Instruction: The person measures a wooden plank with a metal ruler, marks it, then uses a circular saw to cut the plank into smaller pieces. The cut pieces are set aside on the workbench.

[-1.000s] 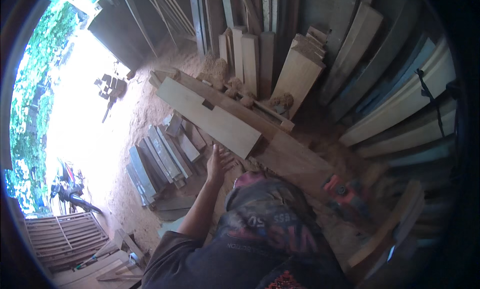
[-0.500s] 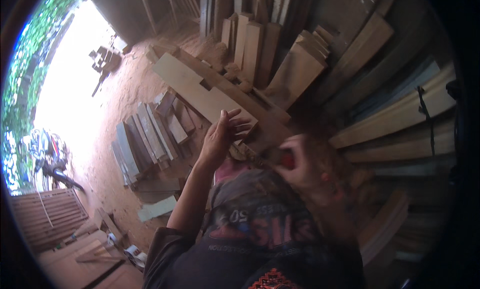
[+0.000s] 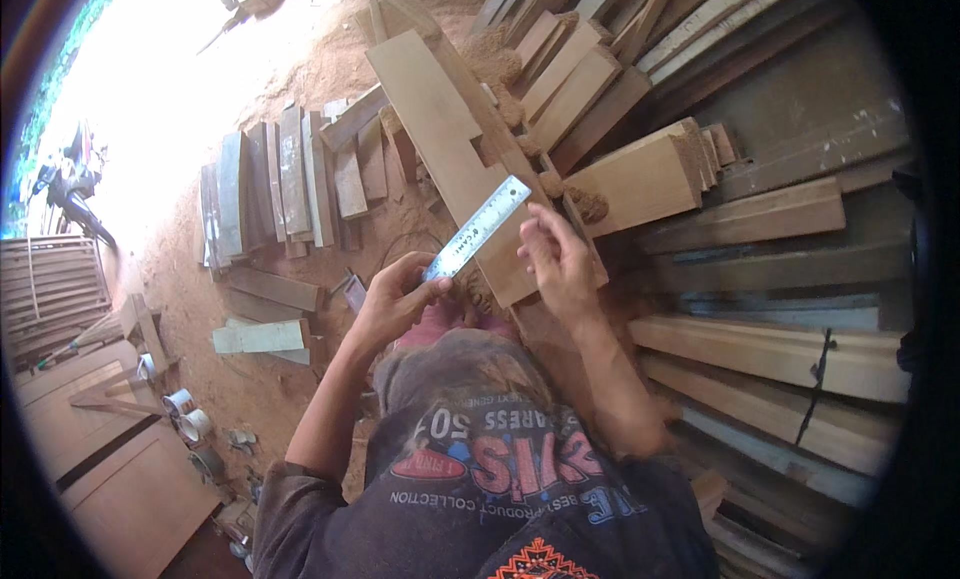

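Note:
My left hand (image 3: 393, 301) is closed on one end of a metal ruler (image 3: 482, 224), thumb on top. The ruler slants up and to the right over a pale wooden board (image 3: 425, 114) with a rectangular notch in its right edge. My right hand (image 3: 560, 264) is just right of the ruler's far end, above the board's near end. Its fingers are loosely bent and apart, with nothing visible in them. The board rests on a longer wooden beam (image 3: 520, 164).
Offcuts (image 3: 290, 174) lie in a row on the sandy floor at left. Stacked planks (image 3: 770, 354) fill the right side, and thick blocks (image 3: 640, 179) jut in beyond my right hand. Cups (image 3: 195, 424) and wooden panels (image 3: 135, 469) are at lower left. A motorbike (image 3: 75, 184) stands far left.
The ruler is now in my left hand, which was open with fingers spread. My right hand, blurred earlier near a red thing, has moved up beside the ruler. The view has shifted.

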The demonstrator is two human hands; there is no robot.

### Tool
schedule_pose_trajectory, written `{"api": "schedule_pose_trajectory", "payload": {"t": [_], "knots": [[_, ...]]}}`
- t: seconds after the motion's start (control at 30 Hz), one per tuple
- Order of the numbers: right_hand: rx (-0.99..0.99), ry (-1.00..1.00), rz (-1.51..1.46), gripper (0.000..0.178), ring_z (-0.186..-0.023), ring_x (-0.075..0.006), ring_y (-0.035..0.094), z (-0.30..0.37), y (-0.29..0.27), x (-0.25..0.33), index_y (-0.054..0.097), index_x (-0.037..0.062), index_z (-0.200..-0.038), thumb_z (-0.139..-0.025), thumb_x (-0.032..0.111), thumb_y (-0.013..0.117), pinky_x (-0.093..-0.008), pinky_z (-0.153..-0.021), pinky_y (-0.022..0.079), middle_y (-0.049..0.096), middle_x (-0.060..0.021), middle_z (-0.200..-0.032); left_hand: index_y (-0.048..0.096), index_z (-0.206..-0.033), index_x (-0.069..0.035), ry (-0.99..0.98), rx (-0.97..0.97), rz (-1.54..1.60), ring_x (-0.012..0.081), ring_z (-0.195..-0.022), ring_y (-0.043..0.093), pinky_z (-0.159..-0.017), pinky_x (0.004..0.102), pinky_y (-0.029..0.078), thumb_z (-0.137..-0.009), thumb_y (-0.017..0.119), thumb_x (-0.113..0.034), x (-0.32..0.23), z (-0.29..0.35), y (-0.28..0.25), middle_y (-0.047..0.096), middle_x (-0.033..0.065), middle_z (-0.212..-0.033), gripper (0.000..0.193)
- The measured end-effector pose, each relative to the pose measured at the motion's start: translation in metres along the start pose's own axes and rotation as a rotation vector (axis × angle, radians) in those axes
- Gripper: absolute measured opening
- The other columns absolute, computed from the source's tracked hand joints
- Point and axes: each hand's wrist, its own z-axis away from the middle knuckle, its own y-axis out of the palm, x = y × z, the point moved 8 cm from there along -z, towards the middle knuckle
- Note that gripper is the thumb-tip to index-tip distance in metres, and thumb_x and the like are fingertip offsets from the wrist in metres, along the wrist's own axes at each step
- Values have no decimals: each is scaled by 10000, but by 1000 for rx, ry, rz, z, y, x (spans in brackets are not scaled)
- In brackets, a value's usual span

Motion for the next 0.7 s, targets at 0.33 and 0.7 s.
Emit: {"api": "schedule_pose_trajectory", "payload": {"t": [0.33, 0.7], "knots": [[29, 138, 45, 295, -750, -81, 696, -114, 41, -44, 776, -47, -1265, -1049, 154, 768, -256, -636, 572, 788, -54, -960, 681, -1478, -109, 23, -11, -318, 326, -1035, 776, -934, 457, 588, -975, 856, -349, 0, -68, -49, 803, 214, -1163, 585], [-18, 80, 266, 287, -690, -95, 676, -109, 46, -35, 792, -19, -1238, -1038, 186, 783, -280, -636, 542, 804, -79, -934, 676, -1517, -124, -61, 150, -252, 175, -994, 739, -953, 398, 590, -971, 844, -251, 15, -91, -73, 813, 149, -1210, 585]]}}
